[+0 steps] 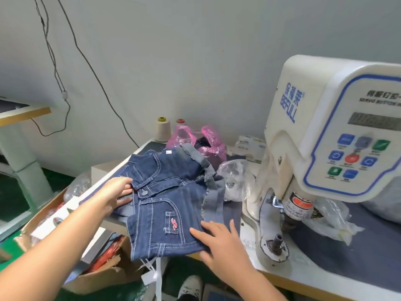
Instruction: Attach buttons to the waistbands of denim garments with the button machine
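Pressing flat denim shorts (165, 192) at the counter's (358, 257) left edge: button (144, 192) already on; left hand (117, 193) pinches waistband, right hand (219, 242) open-palmed. We judge stacking next.

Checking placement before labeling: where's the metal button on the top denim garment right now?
Head view, left of centre: the metal button sits on the waistband of the top denim garment, just right of the left hand, well left of the button machine.

Denim shorts (165, 205) lie stacked at the table's (325, 276) left edge. The left hand (115, 192) holds the waistband, its fingertips just beside a metal button (144, 193). The right hand (219, 242) presses flat on the lower hem, the button machine (325, 131) just right of its fingers.
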Motion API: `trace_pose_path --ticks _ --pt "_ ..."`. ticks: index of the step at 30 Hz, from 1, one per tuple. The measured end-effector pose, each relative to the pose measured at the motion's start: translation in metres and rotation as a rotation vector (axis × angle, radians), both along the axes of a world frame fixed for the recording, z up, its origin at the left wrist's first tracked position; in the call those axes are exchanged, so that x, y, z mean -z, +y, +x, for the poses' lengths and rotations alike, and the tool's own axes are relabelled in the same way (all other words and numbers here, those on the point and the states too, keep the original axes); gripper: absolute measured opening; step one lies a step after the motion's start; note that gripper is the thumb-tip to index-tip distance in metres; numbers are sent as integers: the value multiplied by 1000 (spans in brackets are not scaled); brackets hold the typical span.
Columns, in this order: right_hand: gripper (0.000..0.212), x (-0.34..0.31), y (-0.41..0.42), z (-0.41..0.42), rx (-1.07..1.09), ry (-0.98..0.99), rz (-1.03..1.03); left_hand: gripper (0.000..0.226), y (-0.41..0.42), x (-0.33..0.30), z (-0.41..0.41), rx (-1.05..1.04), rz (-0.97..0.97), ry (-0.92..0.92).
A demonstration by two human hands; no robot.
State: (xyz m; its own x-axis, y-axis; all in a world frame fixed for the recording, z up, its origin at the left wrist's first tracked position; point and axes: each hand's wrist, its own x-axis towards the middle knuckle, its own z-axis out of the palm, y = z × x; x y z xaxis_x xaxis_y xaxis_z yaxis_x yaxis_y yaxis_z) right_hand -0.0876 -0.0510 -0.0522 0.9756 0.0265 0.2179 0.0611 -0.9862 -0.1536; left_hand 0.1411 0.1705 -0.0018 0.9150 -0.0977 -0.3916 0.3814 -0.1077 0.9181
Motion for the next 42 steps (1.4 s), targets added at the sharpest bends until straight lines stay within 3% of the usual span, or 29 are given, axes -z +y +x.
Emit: trace_pose_path --ticks 2,4,6,7,9,11,14,18,21,26,28,30,32,34,35,38,42 --pt "44 -3 1 -1 -29 -192 -16 22 0 4 -1 73 157 -111" --pt "36 -4 1 -1 -74 -291 37 44 1 5 -4 118 448 -285" --pt "29 -8 2 0 -79 -326 53 29 4 5 -9 146 715 -398" --pt "27 -10 3 0 -68 -321 66 17 4 5 -13 171 779 -383" --pt "28 -15 6 1 -41 -345 107 52 3 -1 -22 295 827 -245" --pt "28 -20 13 3 -14 -366 224 76 -2 -9 -32 412 782 -97" --pt "30 -30 30 5 -26 -418 304 89 -5 -14 -36 462 720 -70" --pt "18 -40 64 4 -234 -419 254 45 -6 -18 -38 351 267 59" --pt "7 -41 82 7 -315 -358 262 5 -14 -23 -36 238 67 -76" --pt "30 -34 91 12 -454 -86 321 30 -24 -60 -29 285 -103 -398" --pt "35 -35 80 12 -413 -102 448 33 -26 -81 -25 319 -155 -460" --pt "32 -37 59 17 -226 -240 632 32 -30 -100 -19 352 -175 -484" --pt "37 -41 32 27 148 -382 625 28 -37 -115 -15 399 -145 -494" --pt "53 -44 9 34 475 -263 639 26 -42 -125 -12 457 -78 -510" --pt "55 -45 1 36 526 -180 765 26 -45 -129 -11 480 -51 -523" --pt "20 -47 -3 37 342 -66 1341 30 -52 -143 -8 514 -29 -617" --pt "10 -50 11 40 159 -156 1331 41 -56 -168 -2 521 -183 -811"
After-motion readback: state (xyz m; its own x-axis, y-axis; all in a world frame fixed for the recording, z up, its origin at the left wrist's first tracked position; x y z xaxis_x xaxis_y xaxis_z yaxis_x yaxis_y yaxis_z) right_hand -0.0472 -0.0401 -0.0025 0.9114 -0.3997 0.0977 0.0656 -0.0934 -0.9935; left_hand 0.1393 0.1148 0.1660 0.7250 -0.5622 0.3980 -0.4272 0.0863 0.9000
